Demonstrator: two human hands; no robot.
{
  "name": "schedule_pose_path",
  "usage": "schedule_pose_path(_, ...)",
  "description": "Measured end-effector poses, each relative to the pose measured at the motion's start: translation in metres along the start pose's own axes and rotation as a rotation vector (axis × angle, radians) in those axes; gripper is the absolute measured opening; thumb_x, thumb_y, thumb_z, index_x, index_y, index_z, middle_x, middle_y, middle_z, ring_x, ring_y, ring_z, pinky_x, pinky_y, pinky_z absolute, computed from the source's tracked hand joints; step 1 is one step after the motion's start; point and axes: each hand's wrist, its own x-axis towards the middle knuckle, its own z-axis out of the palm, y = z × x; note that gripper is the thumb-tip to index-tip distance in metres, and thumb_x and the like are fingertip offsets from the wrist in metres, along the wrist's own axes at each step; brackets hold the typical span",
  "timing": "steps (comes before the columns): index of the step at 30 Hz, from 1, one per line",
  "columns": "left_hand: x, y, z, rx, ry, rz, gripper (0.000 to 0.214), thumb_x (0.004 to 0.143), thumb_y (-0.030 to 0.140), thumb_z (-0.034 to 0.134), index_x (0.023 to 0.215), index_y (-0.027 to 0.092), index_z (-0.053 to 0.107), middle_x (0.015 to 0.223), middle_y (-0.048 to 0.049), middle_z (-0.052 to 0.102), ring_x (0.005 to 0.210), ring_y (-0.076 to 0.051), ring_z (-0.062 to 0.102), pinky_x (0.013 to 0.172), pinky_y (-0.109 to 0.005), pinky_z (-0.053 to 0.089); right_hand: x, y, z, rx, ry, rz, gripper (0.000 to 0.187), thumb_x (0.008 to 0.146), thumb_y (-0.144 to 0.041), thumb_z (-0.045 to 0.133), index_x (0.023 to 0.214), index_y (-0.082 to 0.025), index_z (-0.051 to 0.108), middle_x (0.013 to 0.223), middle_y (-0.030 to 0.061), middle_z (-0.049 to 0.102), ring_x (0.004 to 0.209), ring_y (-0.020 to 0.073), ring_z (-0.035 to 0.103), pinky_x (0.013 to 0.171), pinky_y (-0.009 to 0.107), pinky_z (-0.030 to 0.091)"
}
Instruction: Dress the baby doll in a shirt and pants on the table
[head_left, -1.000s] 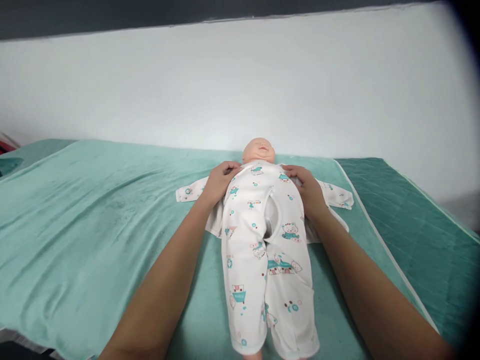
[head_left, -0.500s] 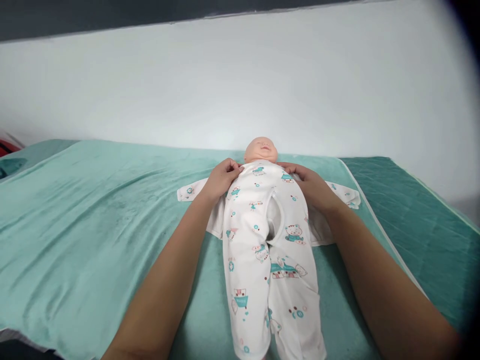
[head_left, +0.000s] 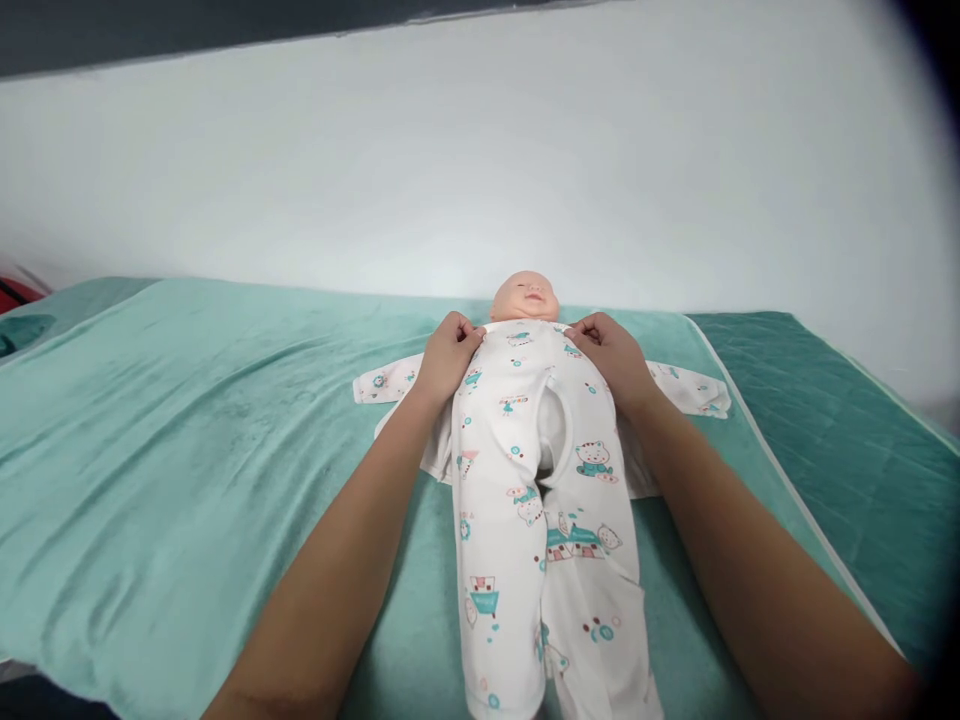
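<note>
A baby doll (head_left: 525, 294) lies on its back, its head toward the wall. White printed baby pants (head_left: 501, 440), split at the crotch, cover it from the chest down. Beneath them a matching shirt (head_left: 688, 388) spreads its sleeves to both sides. My left hand (head_left: 452, 352) pinches the waistband at its left corner, below the doll's chin. At the opposite corner my right hand (head_left: 611, 355) has its thumb and fingers closed on the same waistband. The doll's arms and body are hidden by the clothes.
A light green blanket (head_left: 195, 440) with wrinkles lies under the doll. To the right is a darker green quilted cover (head_left: 832, 430). Behind stands a white wall (head_left: 480, 170). Something red (head_left: 16, 294) shows at the far left edge.
My right hand has shifted from lying along the doll's shoulder to pinching the waistband's right corner. My left hand keeps its pinch. The view has moved slightly.
</note>
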Motion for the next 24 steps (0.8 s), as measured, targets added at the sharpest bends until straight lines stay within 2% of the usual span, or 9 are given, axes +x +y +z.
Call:
schedule_pose_path(3, -0.004, -0.001, 0.001, 0.041, -0.023, 0.092, 0.013, 0.087, 0.034, 0.057, 0.089, 0.023, 0.063, 0.088, -0.0011, 0.067, 0.083, -0.018, 0.058, 0.081, -0.031, 0.043, -0.014, -0.006, -0.002, 0.081, -0.035, -0.049, 0.022, 0.086, -0.042, 0.058, 0.097, -0.026, 0.069, 0.1, 0.0013, 0.071, 0.095, 0.0203, 0.062, 0.088, 0.036, 0.046)
schedule_pose_path(6, -0.013, -0.003, -0.002, 0.135, -0.069, 0.234, 0.027, 0.092, 0.031, 0.048, 0.108, 0.027, 0.07, 0.117, -0.004, 0.07, 0.111, -0.022, 0.059, 0.101, -0.035, 0.04, -0.032, -0.01, -0.007, 0.087, -0.088, -0.1, 0.03, 0.091, -0.041, 0.052, 0.111, -0.03, 0.071, 0.119, 0.0009, 0.07, 0.112, 0.0222, 0.061, 0.1, 0.041, 0.043)
schedule_pose_path(10, -0.039, -0.007, -0.009, 0.242, -0.036, 0.294, 0.035, 0.091, 0.027, 0.05, 0.121, 0.029, 0.069, 0.132, -0.0049, 0.064, 0.124, -0.024, 0.053, 0.111, -0.039, 0.034, -0.069, -0.015, -0.016, 0.106, 0.022, -0.111, 0.032, 0.09, -0.037, 0.054, 0.115, -0.029, 0.071, 0.128, 0.0021, 0.068, 0.121, 0.0227, 0.058, 0.109, 0.045, 0.039)
schedule_pose_path(14, -0.083, -0.006, -0.015, 0.253, 0.088, 0.273, 0.036, 0.089, 0.023, 0.051, 0.122, 0.025, 0.067, 0.137, -0.0079, 0.059, 0.13, -0.024, 0.049, 0.115, -0.042, 0.033, -0.115, -0.039, -0.02, 0.096, 0.163, -0.199, 0.027, 0.091, -0.033, 0.051, 0.109, -0.028, 0.071, 0.13, 0.0037, 0.066, 0.125, 0.0217, 0.056, 0.112, 0.045, 0.037)
schedule_pose_path(18, -0.138, 0.002, -0.021, 0.296, 0.096, 0.203, 0.038, 0.086, 0.017, 0.05, 0.121, 0.021, 0.065, 0.128, -0.0104, 0.062, 0.123, -0.025, 0.053, 0.11, -0.042, 0.039, -0.147, -0.073, -0.013, -0.003, 0.123, -0.274, 0.019, 0.09, -0.031, 0.054, 0.098, -0.028, 0.071, 0.138, 0.0044, 0.059, 0.134, 0.0229, 0.047, 0.115, 0.046, 0.032)
schedule_pose_path(21, -0.182, 0.009, -0.029, 0.312, 0.098, 0.17, 0.035, 0.088, 0.016, 0.047, 0.118, 0.022, 0.064, 0.122, -0.01, 0.064, 0.118, -0.025, 0.055, 0.105, -0.042, 0.043, -0.156, -0.088, -0.002, -0.104, 0.068, -0.213, 0.014, 0.086, -0.035, 0.06, 0.089, -0.027, 0.071, 0.146, 0.0052, 0.051, 0.139, 0.0273, 0.039, 0.116, 0.051, 0.028)
schedule_pose_path(24, -0.223, 0.013, -0.037, 0.285, 0.081, 0.133, 0.03, 0.092, 0.019, 0.043, 0.114, 0.025, 0.063, 0.115, -0.0083, 0.066, 0.11, -0.024, 0.06, 0.098, -0.041, 0.046, -0.154, -0.095, 0.009, -0.174, 0.09, -0.119, 0.018, 0.08, -0.04, 0.066, 0.09, -0.026, 0.071, 0.151, 0.0073, 0.045, 0.142, 0.0321, 0.034, 0.116, 0.056, 0.024)
